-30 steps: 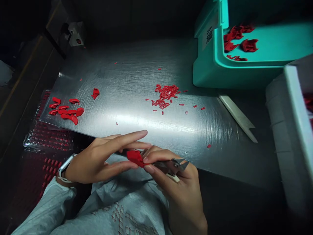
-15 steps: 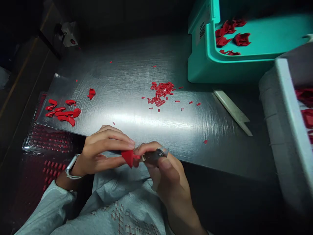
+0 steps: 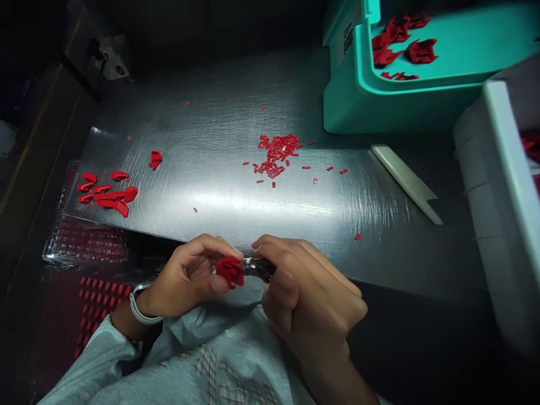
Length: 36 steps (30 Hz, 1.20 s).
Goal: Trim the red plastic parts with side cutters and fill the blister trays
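Note:
Just past the table's front edge, my left hand point(image 3: 192, 278) pinches a small red plastic part point(image 3: 230, 272) between thumb and fingers. My right hand point(image 3: 312, 287) is wrapped round a small metal hand tool point(image 3: 258, 268), which looks like nippers; its grip is mostly hidden in the palm. The shiny tip of the tool meets the right side of the red part. Beyond my hands, a loose pile of tiny red plastic bits point(image 3: 282, 149) lies on the metal table point(image 3: 211, 146).
Several red pieces point(image 3: 112, 196) lie at the table's left end, with clear trays point(image 3: 90, 239) of red parts below. A green bin point(image 3: 358, 109) holds red parts at back right, beside a grey-white bin point(image 3: 489, 169). A pale notched strip point(image 3: 405, 183) lies nearby.
My left hand has turned the red part, so a different side shows. My right hand has rolled over, back of the hand upward, and the tool's tip now points left at the part.

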### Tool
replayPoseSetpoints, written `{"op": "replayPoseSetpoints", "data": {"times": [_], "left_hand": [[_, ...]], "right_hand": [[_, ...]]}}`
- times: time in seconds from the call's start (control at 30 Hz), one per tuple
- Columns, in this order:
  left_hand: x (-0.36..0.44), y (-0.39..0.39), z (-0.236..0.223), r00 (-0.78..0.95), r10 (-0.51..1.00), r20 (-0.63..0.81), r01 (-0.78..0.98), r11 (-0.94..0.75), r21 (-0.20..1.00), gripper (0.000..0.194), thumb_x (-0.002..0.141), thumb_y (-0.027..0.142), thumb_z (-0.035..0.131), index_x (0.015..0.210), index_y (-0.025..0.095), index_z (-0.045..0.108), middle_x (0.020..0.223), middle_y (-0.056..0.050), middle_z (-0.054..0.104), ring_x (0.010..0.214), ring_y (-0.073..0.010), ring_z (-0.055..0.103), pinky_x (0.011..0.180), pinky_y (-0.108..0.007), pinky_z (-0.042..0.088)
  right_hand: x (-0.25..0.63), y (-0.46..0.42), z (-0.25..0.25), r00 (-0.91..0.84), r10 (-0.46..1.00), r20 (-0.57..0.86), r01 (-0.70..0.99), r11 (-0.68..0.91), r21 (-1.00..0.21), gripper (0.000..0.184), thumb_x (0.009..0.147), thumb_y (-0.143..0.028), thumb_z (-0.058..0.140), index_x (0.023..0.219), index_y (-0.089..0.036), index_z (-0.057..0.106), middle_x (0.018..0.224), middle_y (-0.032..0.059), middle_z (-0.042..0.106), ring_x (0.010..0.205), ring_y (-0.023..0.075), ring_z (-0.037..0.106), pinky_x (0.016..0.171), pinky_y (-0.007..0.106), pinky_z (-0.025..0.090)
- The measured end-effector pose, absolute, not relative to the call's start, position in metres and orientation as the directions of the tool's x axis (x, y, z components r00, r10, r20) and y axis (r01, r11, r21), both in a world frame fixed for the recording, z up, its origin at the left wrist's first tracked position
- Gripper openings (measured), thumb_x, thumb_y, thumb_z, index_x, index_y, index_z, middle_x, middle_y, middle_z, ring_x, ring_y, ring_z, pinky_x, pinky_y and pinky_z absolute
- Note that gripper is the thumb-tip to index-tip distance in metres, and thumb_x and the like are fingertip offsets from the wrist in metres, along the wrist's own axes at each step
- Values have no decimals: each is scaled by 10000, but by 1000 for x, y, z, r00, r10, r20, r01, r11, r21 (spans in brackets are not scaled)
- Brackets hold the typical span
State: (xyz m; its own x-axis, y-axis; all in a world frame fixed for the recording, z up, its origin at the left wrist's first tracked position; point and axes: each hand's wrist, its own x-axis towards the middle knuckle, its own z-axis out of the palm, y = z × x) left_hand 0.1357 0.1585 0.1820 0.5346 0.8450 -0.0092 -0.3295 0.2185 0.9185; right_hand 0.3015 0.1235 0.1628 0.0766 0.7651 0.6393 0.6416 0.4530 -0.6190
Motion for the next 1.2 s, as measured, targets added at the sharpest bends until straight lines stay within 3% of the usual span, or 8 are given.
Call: {"op": "replayPoseSetpoints", "data": {"times": [0.17,0.33,0.53,0.73,0.9,1.2], "left_hand": [[135,158,178,464,879,111,-276,25,961,240,916,360,786,1133,259,785,942,-39,782,884,-139,724,802,-234,591],[134,156,182,402,907,128,-120,-86,989,265,891,413,791,1100,251,806,983,-69,813,894,-180,764,791,-271,629],[135,154,181,371,910,187,-112,-156,981,248,920,376,771,1139,263,793,991,-45,821,875,-134,739,809,-230,601],[134,154,180,360,900,247,-66,-240,969,233,922,381,762,1120,263,799,1020,-49,827,929,-163,759,895,-299,616],[134,154,182,329,910,252,30,-277,961,231,920,408,760,1076,246,810,984,-65,831,895,-190,767,863,-338,632],[133,157,184,262,946,190,67,-214,975,216,891,421,796,968,219,805,880,-52,816,796,-170,764,739,-269,622]], "right_hand": [[303,122,160,44,788,614,651,444,-616,239,1104,-208,421,979,-189,623,858,77,730,747,210,636,728,352,474],[303,121,160,48,785,618,655,442,-613,213,1086,-196,456,990,-189,646,890,89,751,777,236,686,749,370,495],[303,121,162,40,781,623,706,419,-571,208,1088,-198,453,988,-189,636,863,90,747,720,223,644,719,366,476],[305,123,165,4,831,556,783,343,-518,427,1155,-311,286,908,-191,613,920,114,734,766,203,644,707,335,458],[306,129,168,-64,832,551,802,372,-468,533,1159,-331,235,740,-222,546,660,58,602,619,196,533,616,334,414],[308,141,164,-126,804,581,782,441,-440,494,1104,-162,251,695,-224,521,589,18,548,524,161,499,547,309,378]]}}
